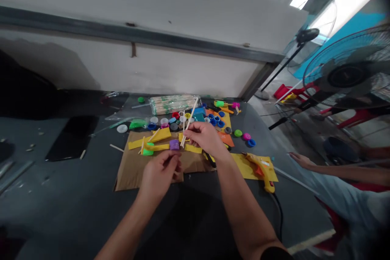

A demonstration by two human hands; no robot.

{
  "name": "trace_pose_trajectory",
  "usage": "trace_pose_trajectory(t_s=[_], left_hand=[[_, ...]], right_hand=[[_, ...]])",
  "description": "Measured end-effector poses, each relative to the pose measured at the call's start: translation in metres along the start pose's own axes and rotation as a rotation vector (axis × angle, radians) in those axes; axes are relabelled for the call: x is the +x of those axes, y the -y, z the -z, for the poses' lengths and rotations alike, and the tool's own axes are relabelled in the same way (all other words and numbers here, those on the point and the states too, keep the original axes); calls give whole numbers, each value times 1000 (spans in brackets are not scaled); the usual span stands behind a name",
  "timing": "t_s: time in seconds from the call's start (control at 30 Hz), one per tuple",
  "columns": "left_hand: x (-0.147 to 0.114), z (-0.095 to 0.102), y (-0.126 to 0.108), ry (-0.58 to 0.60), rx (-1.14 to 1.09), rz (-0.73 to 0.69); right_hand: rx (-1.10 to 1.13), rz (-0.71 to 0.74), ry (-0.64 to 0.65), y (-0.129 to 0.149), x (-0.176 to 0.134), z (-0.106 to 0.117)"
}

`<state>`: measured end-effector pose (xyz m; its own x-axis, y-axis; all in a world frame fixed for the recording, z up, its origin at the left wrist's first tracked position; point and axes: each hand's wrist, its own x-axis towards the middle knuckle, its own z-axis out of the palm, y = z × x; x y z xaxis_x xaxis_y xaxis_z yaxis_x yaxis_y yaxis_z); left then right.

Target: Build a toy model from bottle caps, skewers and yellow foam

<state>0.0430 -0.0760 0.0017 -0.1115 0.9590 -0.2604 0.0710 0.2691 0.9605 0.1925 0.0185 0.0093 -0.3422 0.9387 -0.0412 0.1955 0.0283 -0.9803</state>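
My right hand [203, 136] is closed around a few thin wooden chopsticks [191, 115], pinched near their lower ends and tilted up to the right. Beside it, my left hand [160, 172] has its fingers curled together; whether anything small is in them is hidden. Just beyond those fingers lies a purple bottle cap [174, 144], at one end of a yellow strip [160, 147]. A green cap [148, 149] sits at the strip's other end. Underneath is a piece of brown cardboard [131, 170], and another yellow piece [161, 134] rests on it.
A yellow glue gun [258, 166] lies on yellow card at the right, its cord trailing off the front. Behind are many coloured bottle caps [216, 121] and a plastic-wrapped chopstick pack [173, 104]. A black phone [72, 138] lies left. Another person's hand [301, 160] is at the right edge.
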Motion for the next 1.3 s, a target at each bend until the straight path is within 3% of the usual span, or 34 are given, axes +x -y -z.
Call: trace_pose_trajectory(t_s=[0.17, 0.43, 0.77, 1.1, 1.17, 1.3], left_hand=[[8, -14, 20, -38, 23, -68], [15, -17, 13, 41, -454, 26], [22, -6, 26, 65, -489, 99], [19, -15, 45, 69, -590, 133], [18, -17, 48, 54, -608, 166], [18, -17, 50, 3, -584, 267]], right_hand=[[-50, 16, 69, -3, -2, 1], [11, 106, 68, -7, 2, -4], [199, -55, 226, -18, 7, -6], [119, -137, 313, -19, 6, -5], [57, -123, 246, -18, 6, -5], [-170, 42, -111, -21, 7, -16]])
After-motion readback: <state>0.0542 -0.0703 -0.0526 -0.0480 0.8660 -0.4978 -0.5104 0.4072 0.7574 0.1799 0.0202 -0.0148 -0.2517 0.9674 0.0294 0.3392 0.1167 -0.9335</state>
